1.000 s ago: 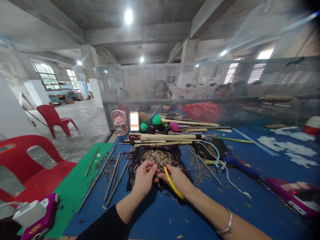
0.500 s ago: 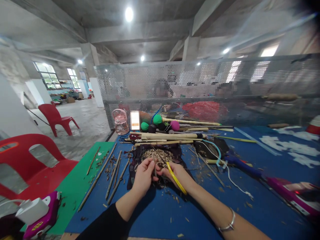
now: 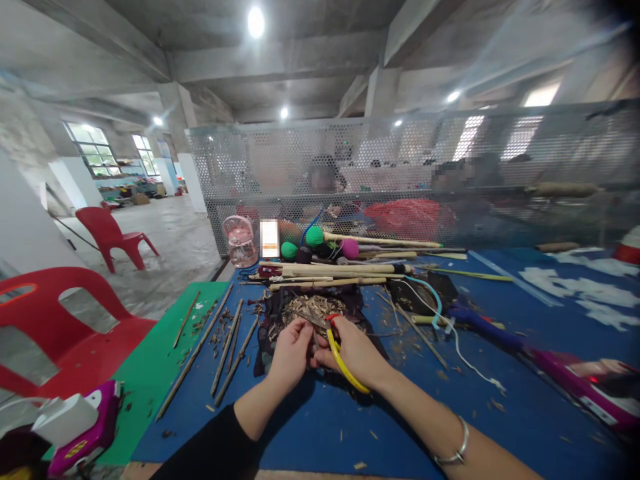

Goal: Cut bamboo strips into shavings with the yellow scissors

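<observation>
My left hand pinches a thin brown stick over a dark cloth heaped with wood shavings. My right hand is closed round a cutter with yellow handles and a red joint, its blades at the stick right beside my left fingers. A silver bangle sits on my right wrist. Both hands rest above the blue table top.
Thin sticks lie left of the cloth, partly on a green mat. Thick bamboo poles and yarn balls lie beyond. A blue-handled tool with white cord, a purple device, red chairs and a mesh screen with people behind surround them.
The cutter's blades have closed in on the stick beside my left fingers, and both hands have shifted slightly away from me over the shavings.
</observation>
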A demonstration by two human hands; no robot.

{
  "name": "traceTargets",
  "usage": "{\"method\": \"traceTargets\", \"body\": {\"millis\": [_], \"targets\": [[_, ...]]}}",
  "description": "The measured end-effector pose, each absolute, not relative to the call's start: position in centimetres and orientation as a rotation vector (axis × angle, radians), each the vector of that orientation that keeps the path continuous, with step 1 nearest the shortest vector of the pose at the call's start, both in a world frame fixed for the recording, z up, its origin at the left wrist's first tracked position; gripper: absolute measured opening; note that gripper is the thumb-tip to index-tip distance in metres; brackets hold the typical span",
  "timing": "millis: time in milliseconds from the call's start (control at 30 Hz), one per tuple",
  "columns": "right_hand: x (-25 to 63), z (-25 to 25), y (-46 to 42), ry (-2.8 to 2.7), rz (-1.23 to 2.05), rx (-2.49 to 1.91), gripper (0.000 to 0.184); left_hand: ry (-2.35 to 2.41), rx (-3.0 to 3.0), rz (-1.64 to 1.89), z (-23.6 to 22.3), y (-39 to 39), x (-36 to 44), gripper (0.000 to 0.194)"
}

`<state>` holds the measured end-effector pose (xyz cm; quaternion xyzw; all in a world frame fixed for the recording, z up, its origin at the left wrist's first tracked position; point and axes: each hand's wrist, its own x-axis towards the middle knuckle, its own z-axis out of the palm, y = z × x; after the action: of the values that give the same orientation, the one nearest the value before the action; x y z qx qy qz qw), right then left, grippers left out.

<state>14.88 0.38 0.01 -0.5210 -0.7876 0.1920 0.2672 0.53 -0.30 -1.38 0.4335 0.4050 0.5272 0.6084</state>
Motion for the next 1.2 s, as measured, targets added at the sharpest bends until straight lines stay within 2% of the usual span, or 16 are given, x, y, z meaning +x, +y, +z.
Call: {"method": "traceTargets", "body": {"millis": [400, 767, 1000, 1200], "targets": [[15.0, -0.6, 0.6, -2.132, 0.481, -1.366, 0.040, 0.907, 1.109, 1.223, -1.7, -0.3, 0.8, 0.032], [14.9, -1.2, 0.9, -2.092, 0.637, -1.532, 0.034, 1.057, 1.205, 1.260, -1.1, -0.7, 0.5, 0.036], [15.6, -1.3, 1.5, -2.133, 0.738, -1.406, 0.038, 1.084, 1.200, 1.278, -1.0, -0.5, 0.2, 0.035], [15.6, -0.7, 1.5, -2.126, 0.536, -1.606, 0.039, 1.042, 1.105, 1.331, -0.9, -0.1, 0.0, 0.035]]}}
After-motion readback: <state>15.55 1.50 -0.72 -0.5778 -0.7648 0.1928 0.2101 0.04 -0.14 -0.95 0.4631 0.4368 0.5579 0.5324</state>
